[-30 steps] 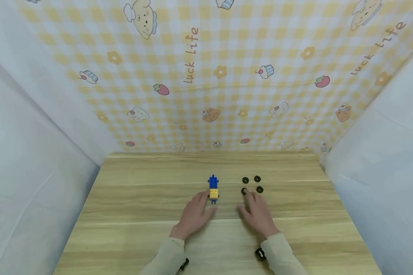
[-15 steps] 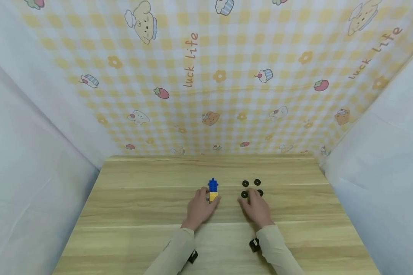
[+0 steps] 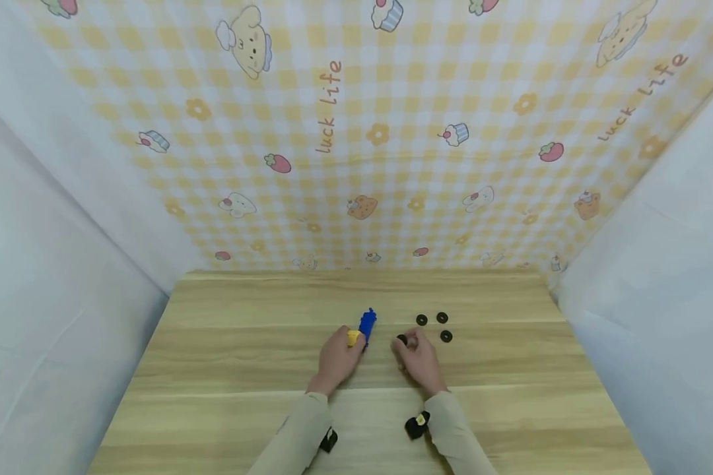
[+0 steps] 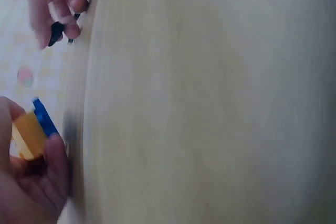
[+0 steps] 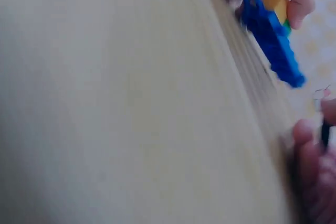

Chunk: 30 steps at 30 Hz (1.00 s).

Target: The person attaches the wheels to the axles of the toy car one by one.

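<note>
While the left hand (image 3: 337, 359) grips a toy between its thumb and fingers, the right hand (image 3: 420, 363), curled nearly closed, pinches a black ring (image 3: 401, 340) between thumb and fingertips. The toy has a yellow block (image 3: 353, 338) within the left hand's grasp and a long blue base (image 3: 367, 323) that sticks out past the fingertips, away from the wrist. It is tipped on its side, the block facing left and the base on the side nearer the right hand. The hands are near each other, with toy and pinched ring apart.

Three loose rings lie flat on the wooden counter (image 3: 237, 356): one (image 3: 422, 320) just beyond the right hand's fingers, another (image 3: 442, 317) beyond them and to the right, and a third (image 3: 446, 336) just right of the fingers. Beyond both hands hangs a checked cloth (image 3: 297, 198); beige sleeves (image 3: 300, 422) cover the forearms behind them.
</note>
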Tool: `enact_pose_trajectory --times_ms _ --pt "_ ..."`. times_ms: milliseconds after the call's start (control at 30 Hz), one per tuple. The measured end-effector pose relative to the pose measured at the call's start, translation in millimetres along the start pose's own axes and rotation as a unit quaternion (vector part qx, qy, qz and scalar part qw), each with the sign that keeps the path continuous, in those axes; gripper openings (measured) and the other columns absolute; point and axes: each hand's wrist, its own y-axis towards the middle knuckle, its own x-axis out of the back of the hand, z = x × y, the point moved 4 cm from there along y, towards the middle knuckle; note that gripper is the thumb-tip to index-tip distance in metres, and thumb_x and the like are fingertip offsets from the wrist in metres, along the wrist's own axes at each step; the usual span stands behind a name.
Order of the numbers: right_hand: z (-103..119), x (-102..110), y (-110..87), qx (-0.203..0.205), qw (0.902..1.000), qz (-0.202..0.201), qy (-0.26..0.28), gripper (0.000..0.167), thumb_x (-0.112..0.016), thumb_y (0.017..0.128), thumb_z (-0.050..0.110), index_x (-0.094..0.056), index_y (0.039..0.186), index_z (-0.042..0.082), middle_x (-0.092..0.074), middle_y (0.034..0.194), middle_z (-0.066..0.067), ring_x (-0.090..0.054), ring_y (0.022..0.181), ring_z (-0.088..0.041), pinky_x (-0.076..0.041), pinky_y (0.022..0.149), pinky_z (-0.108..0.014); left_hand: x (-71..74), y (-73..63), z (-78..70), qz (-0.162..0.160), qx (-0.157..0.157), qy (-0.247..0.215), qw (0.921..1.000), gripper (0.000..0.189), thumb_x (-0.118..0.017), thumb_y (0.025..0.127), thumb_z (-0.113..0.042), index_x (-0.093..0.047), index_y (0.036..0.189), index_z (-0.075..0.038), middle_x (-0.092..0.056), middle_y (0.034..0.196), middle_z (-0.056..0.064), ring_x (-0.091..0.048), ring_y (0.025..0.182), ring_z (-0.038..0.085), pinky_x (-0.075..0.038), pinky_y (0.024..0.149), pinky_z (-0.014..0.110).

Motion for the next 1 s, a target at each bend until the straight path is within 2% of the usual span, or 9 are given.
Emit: enact_pose_trajectory --times_ms 67,133,233,300,500,700,767,867,1000 --pt "-3.8 -7.6 -1.5 -0.013 0.9958 -0.009 0.091 0.035 -0.069 0.095 0.028 -0.052 0.118 0.008 -0.063 0.079 -0.007 -0.061 0.057 -0.015 -0.049 0.049 -0.025 3.8 -2.9 9.5 0.004 0.027 -0.095 0.9951 0.033 -0.055 0.101 -0.038 -0.063 0.102 -0.006 -0.057 0.073 0.001 -0.050 0.058 0.010 -0.044 0.051 0.024" --pt "-4.1 -11.6 -2.7 -0.003 0.9895 -0.027 0.142 0.037 -0.069 0.096 0.023 -0.051 0.123 0.007 -0.065 0.084 -0.011 -0.062 0.058 -0.015 -0.050 0.050 -0.025 7.5 -6.0 18.6 0.003 0.059 -0.197 0.9786 0.038 -0.053 0.102 -0.043 -0.063 0.106 -0.007 -0.058 0.070 0.003 -0.055 0.054 0.011 -0.052 0.051 0.026" --pt "-3.3 -14.1 -3.8 0.030 0.9861 -0.051 0.155 0.037 -0.065 0.098 0.017 -0.051 0.130 0.005 -0.064 0.090 -0.015 -0.062 0.063 -0.014 -0.051 0.053 -0.023 11.8 -8.9 28.1 0.003 0.094 -0.314 0.9447 0.045 -0.053 0.101 -0.048 -0.060 0.115 -0.006 -0.061 0.068 0.008 -0.061 0.052 0.017 -0.058 0.052 0.034" --pt "-2.8 -14.3 -5.6 0.041 0.9856 -0.055 0.155 0.035 -0.061 0.100 0.015 -0.052 0.132 0.006 -0.063 0.093 -0.017 -0.063 0.065 -0.014 -0.052 0.054 -0.024 12.3 -9.2 30.1 0.012 0.104 -0.337 0.9358 0.046 -0.055 0.100 -0.049 -0.060 0.118 -0.006 -0.063 0.072 0.010 -0.063 0.055 0.018 -0.059 0.056 0.036" --pt "-6.2 -12.7 -4.4 0.040 0.9840 -0.038 0.169 0.033 -0.049 0.105 0.010 -0.052 0.137 0.003 -0.061 0.103 -0.025 -0.066 0.070 -0.023 -0.054 0.056 -0.027 9.0 -9.0 21.2 0.033 0.097 -0.305 0.9470 0.032 -0.059 0.101 -0.031 -0.058 0.121 -0.006 -0.067 0.085 0.016 -0.066 0.069 0.022 -0.060 0.059 0.035" --pt "-5.0 -3.4 0.8 0.049 0.9847 -0.046 0.161 0.033 -0.050 0.105 0.016 -0.053 0.135 0.002 -0.067 0.108 -0.024 -0.066 0.069 -0.020 -0.053 0.057 -0.024 9.2 -6.2 -18.2 0.018 0.056 -0.289 0.9555 0.029 -0.057 0.103 -0.023 -0.056 0.121 0.000 -0.066 0.092 0.017 -0.066 0.076 0.030 -0.058 0.056 0.036" --pt "-5.8 -2.7 0.4 0.042 0.9853 -0.050 0.158 0.028 -0.055 0.103 0.018 -0.057 0.127 0.003 -0.071 0.106 -0.021 -0.067 0.069 -0.017 -0.053 0.059 -0.023 7.2 -4.3 -27.8 0.032 0.064 -0.317 0.9457 0.030 -0.055 0.104 -0.024 -0.055 0.121 0.000 -0.066 0.093 0.019 -0.067 0.077 0.033 -0.060 0.060 0.039" --pt "-7.4 -5.1 -2.6 0.037 0.9866 -0.061 0.147 0.019 -0.062 0.100 0.020 -0.060 0.111 0.005 -0.075 0.099 -0.014 -0.069 0.074 -0.014 -0.053 0.068 -0.021 0.0 2.1 -32.5 0.060 0.095 -0.380 0.9181 0.030 -0.050 0.105 -0.026 -0.054 0.119 0.000 -0.066 0.098 0.029 -0.069 0.081 0.038 -0.061 0.067 0.043" --pt "0.7 -10.2 -12.5 0.028 0.9891 -0.059 0.132 0.012 -0.064 0.098 0.013 -0.060 0.103 0.003 -0.075 0.092 -0.016 -0.071 0.082 -0.020 -0.052 0.075 -0.019 -13.9 15.1 -16.1 0.056 0.124 -0.447 0.8842 0.031 -0.044 0.107 -0.027 -0.052 0.119 0.000 -0.067 0.104 0.032 -0.073 0.081 0.030 -0.061 0.069 0.038"
